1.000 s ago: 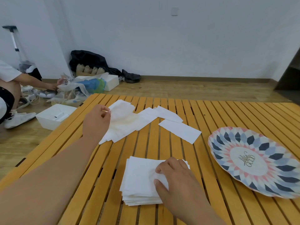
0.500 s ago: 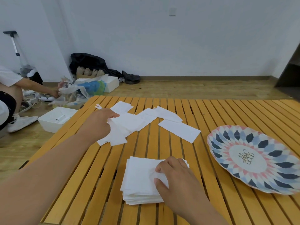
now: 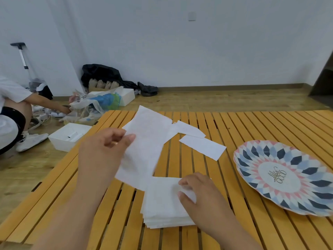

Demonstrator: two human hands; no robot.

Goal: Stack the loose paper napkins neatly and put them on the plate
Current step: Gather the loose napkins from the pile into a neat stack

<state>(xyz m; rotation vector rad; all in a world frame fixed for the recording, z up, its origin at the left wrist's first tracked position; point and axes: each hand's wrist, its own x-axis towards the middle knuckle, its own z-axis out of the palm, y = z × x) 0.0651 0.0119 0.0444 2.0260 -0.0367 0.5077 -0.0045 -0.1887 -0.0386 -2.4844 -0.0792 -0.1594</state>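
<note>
1 view covers the scene: a wide-angle camera on the person's head, facing forward and tilted down over the slatted bench (image 3: 252,127). It sits close above the near edge, so both forearms enter from the bottom. The left hand (image 3: 102,152) with its napkin (image 3: 144,150) and the right hand (image 3: 200,197) on the napkin stack (image 3: 162,204) loom large. The plate (image 3: 252,148) lies near right. The floor (image 3: 216,101) and white wall (image 3: 180,51) fill the far upper half.

Matt white paper napkins (image 3: 162,201) lie on a smooth slatted wooden table (image 3: 252,127) beside a glossy plate (image 3: 281,177).
</note>
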